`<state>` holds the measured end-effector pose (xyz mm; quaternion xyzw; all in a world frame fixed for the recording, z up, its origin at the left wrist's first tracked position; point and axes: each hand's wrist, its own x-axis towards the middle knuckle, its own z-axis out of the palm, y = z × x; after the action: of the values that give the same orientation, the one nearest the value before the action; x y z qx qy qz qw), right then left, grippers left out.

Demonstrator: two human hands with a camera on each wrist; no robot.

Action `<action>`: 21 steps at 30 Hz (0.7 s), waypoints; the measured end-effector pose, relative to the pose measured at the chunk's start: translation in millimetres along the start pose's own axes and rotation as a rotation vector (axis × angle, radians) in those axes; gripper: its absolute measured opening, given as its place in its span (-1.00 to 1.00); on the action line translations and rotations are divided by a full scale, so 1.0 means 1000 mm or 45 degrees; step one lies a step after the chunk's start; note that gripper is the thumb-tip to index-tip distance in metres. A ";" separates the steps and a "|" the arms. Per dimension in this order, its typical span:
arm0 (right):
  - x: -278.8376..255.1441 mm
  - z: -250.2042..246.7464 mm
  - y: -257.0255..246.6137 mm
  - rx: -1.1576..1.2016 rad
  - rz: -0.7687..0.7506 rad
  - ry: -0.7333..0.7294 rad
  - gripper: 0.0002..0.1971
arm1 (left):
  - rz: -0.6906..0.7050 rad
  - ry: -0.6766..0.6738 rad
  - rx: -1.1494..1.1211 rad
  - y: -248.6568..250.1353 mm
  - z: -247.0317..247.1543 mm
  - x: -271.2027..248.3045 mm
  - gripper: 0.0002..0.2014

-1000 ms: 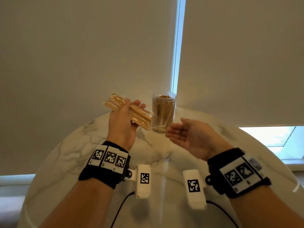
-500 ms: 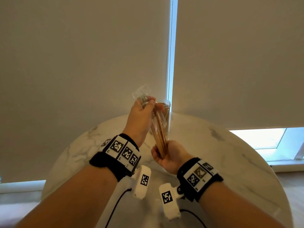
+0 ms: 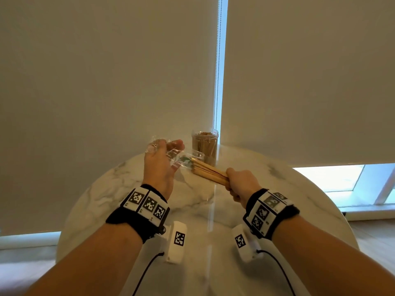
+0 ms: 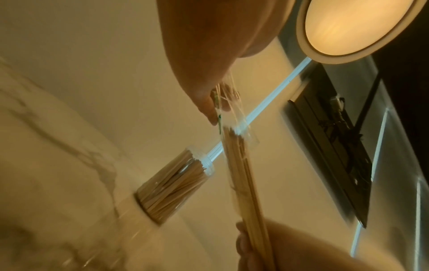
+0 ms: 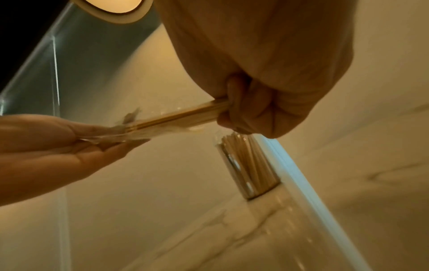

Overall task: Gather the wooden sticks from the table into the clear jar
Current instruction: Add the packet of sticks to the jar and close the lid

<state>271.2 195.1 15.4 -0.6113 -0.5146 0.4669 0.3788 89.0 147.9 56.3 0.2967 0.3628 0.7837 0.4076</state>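
A bundle of wooden sticks (image 3: 210, 173) (image 4: 243, 176) (image 5: 181, 117) juts left out of my right hand (image 3: 240, 182) (image 5: 250, 113), which grips its near end in a fist above the table. My left hand (image 3: 162, 161) (image 4: 209, 99) (image 5: 69, 135) pinches the crumpled clear plastic wrapper (image 3: 181, 159) (image 5: 111, 135) that still covers the sticks' far tips. The clear jar (image 3: 205, 147) (image 4: 174, 185) (image 5: 248, 165) stands upright at the table's far edge, just behind both hands, packed with several sticks.
The round white marble table (image 3: 203, 210) carries the jar. Pale roller blinds (image 3: 106, 82) hang close behind, with a bead chain (image 3: 218, 71) in the gap. Wrist cameras and black cables (image 3: 147, 272) hang under my forearms. A ceiling lamp (image 4: 348, 25) glows overhead.
My right hand took hold of the sticks' end and has drawn the bundle down and right, turning it near level. My left hand keeps the wrapper, which now covers only the tips.
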 end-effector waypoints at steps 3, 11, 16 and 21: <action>0.008 -0.017 0.008 -0.184 -0.038 0.056 -0.62 | -0.034 0.104 -0.081 0.001 -0.014 0.007 -0.87; 0.014 -0.036 0.014 -0.447 -0.158 0.108 -0.57 | -0.346 0.393 0.461 -0.034 -0.067 0.030 -0.61; 0.012 -0.036 0.009 -0.606 -0.298 0.087 -0.57 | -0.558 0.434 0.802 -0.025 -0.071 0.029 0.20; 0.001 -0.026 0.000 -0.775 -0.455 0.053 -0.54 | -0.144 0.460 1.281 0.004 -0.046 0.014 -0.04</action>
<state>296.7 196.7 22.5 -0.6059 -0.7211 0.2061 0.2652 45.3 142.5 36.3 0.2957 0.7734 0.5285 0.1875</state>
